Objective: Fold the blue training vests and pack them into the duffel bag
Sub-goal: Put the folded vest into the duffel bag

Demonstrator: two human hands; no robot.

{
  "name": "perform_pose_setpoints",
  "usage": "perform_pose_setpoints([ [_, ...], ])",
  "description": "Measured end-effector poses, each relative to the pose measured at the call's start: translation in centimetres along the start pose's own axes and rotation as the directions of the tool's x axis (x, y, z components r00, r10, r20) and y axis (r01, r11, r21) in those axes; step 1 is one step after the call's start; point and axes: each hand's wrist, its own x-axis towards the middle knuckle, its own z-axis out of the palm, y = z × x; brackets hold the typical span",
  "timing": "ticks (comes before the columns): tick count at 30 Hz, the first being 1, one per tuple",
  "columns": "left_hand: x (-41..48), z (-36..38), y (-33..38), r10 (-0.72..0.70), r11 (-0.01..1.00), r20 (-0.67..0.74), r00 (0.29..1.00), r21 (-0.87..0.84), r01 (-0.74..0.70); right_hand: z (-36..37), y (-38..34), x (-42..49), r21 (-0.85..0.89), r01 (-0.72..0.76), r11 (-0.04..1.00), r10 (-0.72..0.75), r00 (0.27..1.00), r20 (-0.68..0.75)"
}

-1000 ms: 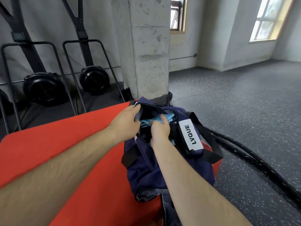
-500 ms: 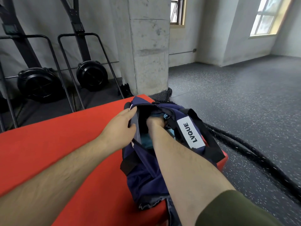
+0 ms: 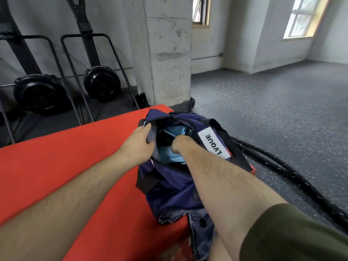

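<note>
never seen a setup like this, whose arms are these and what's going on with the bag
There is no machine here. The arms belong to a person, and every picture comes from one wide camera worn on their head, looking down at the hands. A navy bag lies on a red mat, near its right edge. The left hand grips the bag's open rim. The right hand reaches into the opening, where light blue vests show; its fingers are hidden, so I cannot tell whether it holds anything. A thick black rope lies right of the mat.
</note>
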Motion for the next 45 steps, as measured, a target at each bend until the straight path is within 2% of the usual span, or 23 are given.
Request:
perform_pose_setpoints([
  [4,-0.6,0.4,-0.7,-0.005,0.999,-0.022,1.0,-0.035,0.005,0.3,-0.4,-1.7,-0.018,0.046,0.999,-0.047,0.997,-0.056],
  [8,-1.6,0.2,-0.8,0.059,0.998,-0.085,0.995,-0.025,-0.061,-0.8,-0.9,-5.3,0.119,0.111,0.987,-0.079,0.966,-0.248],
  [12,-4.2,-0.8,-0.1,0.104,0.994,-0.167,0.981,-0.019,-0.108,-2.2,-2.3,-9.8,0.06,0.194,0.979,-0.164,0.929,-0.333],
  [15,-7.5,-2.2,-1.0,0.11,0.993,-0.264,0.958,0.068,-0.095,-2.5,-4.4,-13.9,-0.02,0.291,0.957,-0.278,0.887,-0.37],
  [18,-11.8,-4.5,-2.9,0.096,0.973,-0.322,0.942,0.23,-0.02,-1.6,-7.9,-18.5,-0.124,0.42,0.899,-0.43,0.793,-0.431],
  [22,-18.1,-8.3,-6.6,0.045,0.924,-0.393,0.918,0.365,0.111,1.1,-14.7,-23.5,-0.184,0.586,0.789,-0.609,0.707,-0.358],
  [26,-25.3,-12.9,-11.8,-0.052,0.88,-0.477,0.877,0.393,0.266,4.2,-22.7,-28.1,-0.183,0.717,0.673,-0.733,0.61,-0.302],
  [32,-38.0,-18.2,-20.3,-0.326,0.747,-0.592,0.737,0.315,0.585,11.3,-35.0,-35.9,-0.134,0.863,0.487,-0.87,0.466,-0.159],
  [40,-53.9,-18.1,-28.9,-0.567,0.573,-0.613,0.55,0.187,0.798,21.6,-45.9,-46.7,-0.114,0.935,0.336,-0.928,0.349,0.129],
  [45,-61.3,-13.6,-33.3,-0.696,0.509,-0.547,0.465,0.081,0.857,31.2,-48.1,-50.7,-0.066,0.946,0.318,-0.907,0.324,0.269],
])
